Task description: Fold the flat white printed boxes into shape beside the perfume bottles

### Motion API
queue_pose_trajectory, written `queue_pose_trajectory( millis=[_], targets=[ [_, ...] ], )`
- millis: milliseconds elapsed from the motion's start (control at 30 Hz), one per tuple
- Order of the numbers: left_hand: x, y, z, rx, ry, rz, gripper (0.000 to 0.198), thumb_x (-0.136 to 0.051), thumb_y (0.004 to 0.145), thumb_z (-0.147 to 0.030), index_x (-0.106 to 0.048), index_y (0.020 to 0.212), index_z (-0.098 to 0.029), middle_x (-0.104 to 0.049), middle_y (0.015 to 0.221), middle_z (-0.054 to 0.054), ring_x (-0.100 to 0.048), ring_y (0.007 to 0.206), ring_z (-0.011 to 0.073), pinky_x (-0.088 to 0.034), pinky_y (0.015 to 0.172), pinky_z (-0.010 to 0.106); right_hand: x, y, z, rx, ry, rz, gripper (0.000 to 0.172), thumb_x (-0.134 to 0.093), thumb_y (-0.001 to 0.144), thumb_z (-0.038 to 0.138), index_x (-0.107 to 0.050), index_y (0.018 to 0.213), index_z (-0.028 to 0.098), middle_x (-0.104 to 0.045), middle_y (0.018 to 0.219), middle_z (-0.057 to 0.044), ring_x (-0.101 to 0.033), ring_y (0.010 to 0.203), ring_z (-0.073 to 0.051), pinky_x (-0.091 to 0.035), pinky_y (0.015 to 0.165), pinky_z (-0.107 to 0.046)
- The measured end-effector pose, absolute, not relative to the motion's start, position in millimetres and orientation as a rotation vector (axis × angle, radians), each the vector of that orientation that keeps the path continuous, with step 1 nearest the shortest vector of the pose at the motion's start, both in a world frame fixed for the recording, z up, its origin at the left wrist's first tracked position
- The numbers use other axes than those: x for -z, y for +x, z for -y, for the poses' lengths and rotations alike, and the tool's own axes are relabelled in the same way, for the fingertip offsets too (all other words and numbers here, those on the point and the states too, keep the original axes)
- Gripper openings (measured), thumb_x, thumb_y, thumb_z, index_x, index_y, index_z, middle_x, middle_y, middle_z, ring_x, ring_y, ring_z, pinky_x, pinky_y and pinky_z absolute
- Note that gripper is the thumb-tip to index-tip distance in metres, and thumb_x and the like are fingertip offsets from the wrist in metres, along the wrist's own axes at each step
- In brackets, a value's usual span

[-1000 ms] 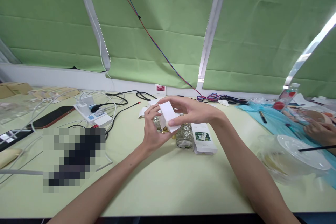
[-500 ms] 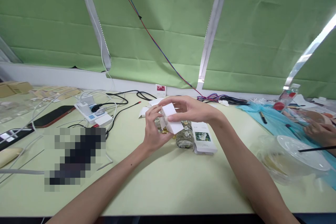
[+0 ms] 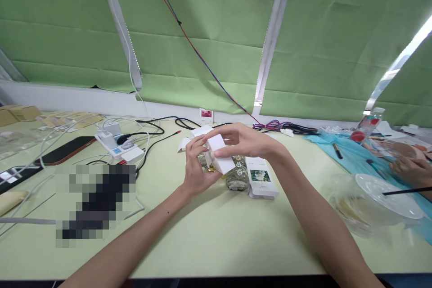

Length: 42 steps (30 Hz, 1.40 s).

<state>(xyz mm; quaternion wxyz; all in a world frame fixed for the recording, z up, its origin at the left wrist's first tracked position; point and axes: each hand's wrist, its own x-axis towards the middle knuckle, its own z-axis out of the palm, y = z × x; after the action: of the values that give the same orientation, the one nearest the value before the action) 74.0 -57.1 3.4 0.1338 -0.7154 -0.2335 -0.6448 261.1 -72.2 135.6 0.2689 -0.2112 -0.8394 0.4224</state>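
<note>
Both of my hands hold a small white carton point(image 3: 221, 156) above the pale green table point(image 3: 216, 238). My left hand point(image 3: 197, 168) grips it from below and behind, fingers curled. My right hand point(image 3: 246, 141) pinches its top and front edge, thumb on the near face. Part of a glass bottle with a gold neck point(image 3: 205, 164) shows behind the carton, by my left fingers. Just past my hands a second clear glass bottle point(image 3: 238, 179) lies on the table, next to a flat white box with a flower picture point(image 3: 261, 177).
A power strip with chargers point(image 3: 118, 146), cables and a phone point(image 3: 69, 149) lie at left, above a blurred dark patch point(image 3: 96, 204). Clear plastic containers point(image 3: 374, 202) and a blue sheet point(image 3: 351, 153) sit right, where another person's hand point(image 3: 410, 168) works. Green blinds hang behind.
The carton has tipped slightly and my right fingers have shifted along its top edge. Both hands stay in the same place.
</note>
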Motion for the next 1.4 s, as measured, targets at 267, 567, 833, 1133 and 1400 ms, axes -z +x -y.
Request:
queue_pose_trajectory(
  millis=[267,567,833,1133,1400],
  targets=[
    [-3.2,73.4,56.3,1.833,-2.052,0.655,0.074,-0.091,0.069,-0.032,-0.043,0.125,-0.028,-0.061,0.128,0.011,-0.058,0.127,0.0332,-0.056,0.098,0.055,-138.3,260.1,75.0,-1.208,-0.586,2.206,0.043,-0.084,0.082,0.03,-0.077,0.123,0.022,-0.075,0.114,-0.005,-0.064,0.097,-0.018,-0.049,0.084,-0.03],
    [-3.9,74.2,57.0,1.827,-2.033,0.637,0.072,-0.089,0.069,-0.027,-0.044,0.126,-0.027,-0.062,0.126,0.012,-0.058,0.126,0.0333,-0.057,0.096,0.054,-134.2,260.3,71.4,-1.219,-0.55,2.189,0.043,-0.084,0.082,0.03,-0.077,0.123,0.024,-0.075,0.124,-0.006,-0.065,0.108,-0.021,-0.048,0.096,-0.035],
    [-3.9,73.4,57.8,1.811,-2.047,0.64,0.072,-0.088,0.069,-0.026,-0.044,0.126,-0.027,-0.062,0.126,0.013,-0.058,0.127,0.0337,-0.057,0.096,0.055,-134.6,260.3,71.9,-1.223,-0.571,2.175,0.043,-0.085,0.08,0.029,-0.078,0.122,0.024,-0.077,0.117,-0.006,-0.065,0.1,-0.02,-0.049,0.087,-0.033],
    [-5.6,73.9,58.9,1.81,-2.035,0.638,0.072,-0.091,0.069,-0.029,-0.045,0.125,-0.026,-0.064,0.124,0.012,-0.059,0.126,0.0343,-0.057,0.095,0.055,-135.5,259.8,73.0,-1.22,-0.576,2.175,0.043,-0.087,0.078,0.025,-0.079,0.121,0.026,-0.077,0.121,-0.006,-0.067,0.105,-0.02,-0.049,0.091,-0.034],
    [-4.2,73.2,57.6,1.816,-2.041,0.66,0.073,-0.09,0.07,-0.031,-0.044,0.127,-0.028,-0.063,0.125,0.012,-0.059,0.126,0.0345,-0.056,0.094,0.056,-131.5,259.9,68.9,-1.179,-0.558,2.163,0.044,-0.09,0.075,0.03,-0.08,0.118,0.026,-0.076,0.113,-0.005,-0.066,0.105,-0.022,-0.05,0.095,-0.038]
  ],
)
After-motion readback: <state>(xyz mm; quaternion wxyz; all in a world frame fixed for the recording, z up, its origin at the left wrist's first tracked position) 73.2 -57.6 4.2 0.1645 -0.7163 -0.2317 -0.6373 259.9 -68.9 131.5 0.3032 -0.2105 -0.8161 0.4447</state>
